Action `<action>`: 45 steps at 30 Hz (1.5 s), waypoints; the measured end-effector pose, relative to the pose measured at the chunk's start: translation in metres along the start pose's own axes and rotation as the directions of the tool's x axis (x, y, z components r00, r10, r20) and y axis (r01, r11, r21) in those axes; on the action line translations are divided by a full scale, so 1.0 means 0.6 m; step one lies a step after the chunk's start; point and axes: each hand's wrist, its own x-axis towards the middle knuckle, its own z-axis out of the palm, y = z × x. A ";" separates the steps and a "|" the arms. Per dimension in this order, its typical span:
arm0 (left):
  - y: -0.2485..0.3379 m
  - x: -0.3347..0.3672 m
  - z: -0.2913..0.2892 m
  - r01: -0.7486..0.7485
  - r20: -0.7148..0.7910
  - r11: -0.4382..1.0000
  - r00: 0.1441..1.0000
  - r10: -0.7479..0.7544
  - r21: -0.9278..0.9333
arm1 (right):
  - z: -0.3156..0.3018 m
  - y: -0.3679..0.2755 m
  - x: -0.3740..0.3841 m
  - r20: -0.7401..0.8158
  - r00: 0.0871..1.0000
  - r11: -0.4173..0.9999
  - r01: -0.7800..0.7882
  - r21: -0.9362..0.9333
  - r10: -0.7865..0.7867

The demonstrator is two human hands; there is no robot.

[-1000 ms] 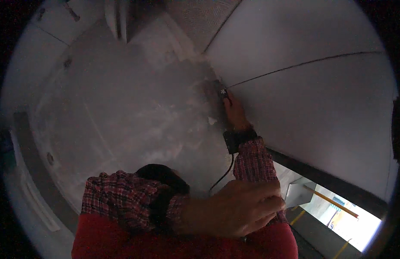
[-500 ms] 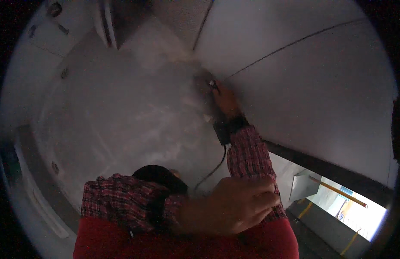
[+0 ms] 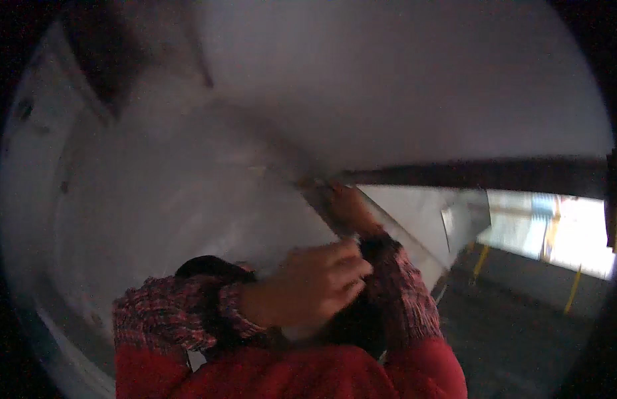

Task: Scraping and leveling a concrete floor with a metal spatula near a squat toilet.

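My left hand (image 3: 315, 282) is in front of my body, fingers curled inward; whatever they may hold is hidden. Farther forward, my right hand (image 3: 353, 211) reaches to the edge where the pale floor-like surface (image 3: 168, 179) meets the pale upright panel (image 3: 415, 86). Its fingers are bent and smeared by motion. Along the left side of that hand runs a dark, narrow shape (image 3: 321, 207), too blurred to name. Both forearms wear checked knit cuffs with dark bands at the wrists.
A dark rail (image 3: 481, 176) runs along the panel's lower edge at right. Below it is a bright opening (image 3: 581, 233), with a grey barrier bearing yellow strips (image 3: 480, 263). At upper left stands a dark blurred upright (image 3: 112, 60).
The view has swung, and the bright opening shows larger at right. In the picture my right hand sits lower, closer to my left hand, which has shifted up and left.
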 end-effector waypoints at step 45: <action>0.121 0.105 0.143 0.480 -0.367 0.731 0.870 -0.328 0.485 | -0.239 0.355 -0.091 -0.047 0.997 0.997 0.051 -0.058 -0.054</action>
